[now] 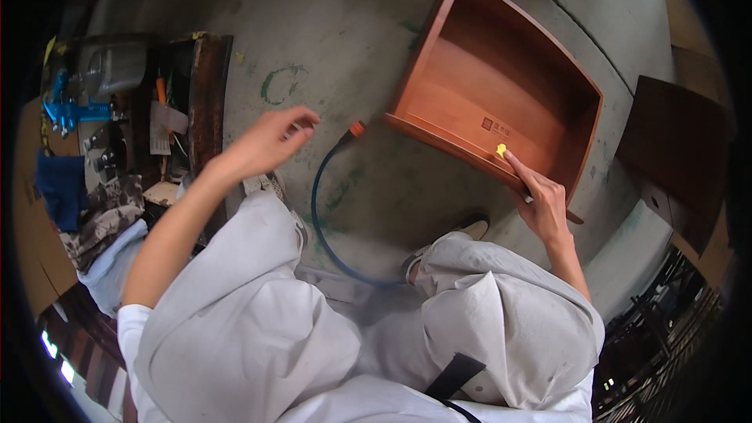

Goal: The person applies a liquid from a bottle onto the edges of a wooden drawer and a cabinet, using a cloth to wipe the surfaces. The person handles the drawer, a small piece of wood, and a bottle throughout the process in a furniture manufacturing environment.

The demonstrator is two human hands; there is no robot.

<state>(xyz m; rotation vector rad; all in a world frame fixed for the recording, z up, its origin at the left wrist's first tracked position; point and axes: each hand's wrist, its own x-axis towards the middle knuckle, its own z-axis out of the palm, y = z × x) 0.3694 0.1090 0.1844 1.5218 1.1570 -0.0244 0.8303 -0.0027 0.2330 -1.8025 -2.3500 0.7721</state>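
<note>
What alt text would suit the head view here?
A crouching person's right hand presses a small yellow piece against the front edge of a reddish wooden drawer on a concrete floor. The left hand reaches, open, toward the orange tip of a dark hose.

Drawer (pixel 501 86) on floor (pixel 345 23), front right. Hose (pixel 319 211) left of it, just beside. Left hand (pixel 266 145) left of hose end; right hand (pixel 540 200) on drawer's near edge. Cluttered crate (pixel 176 110) far left.
</note>
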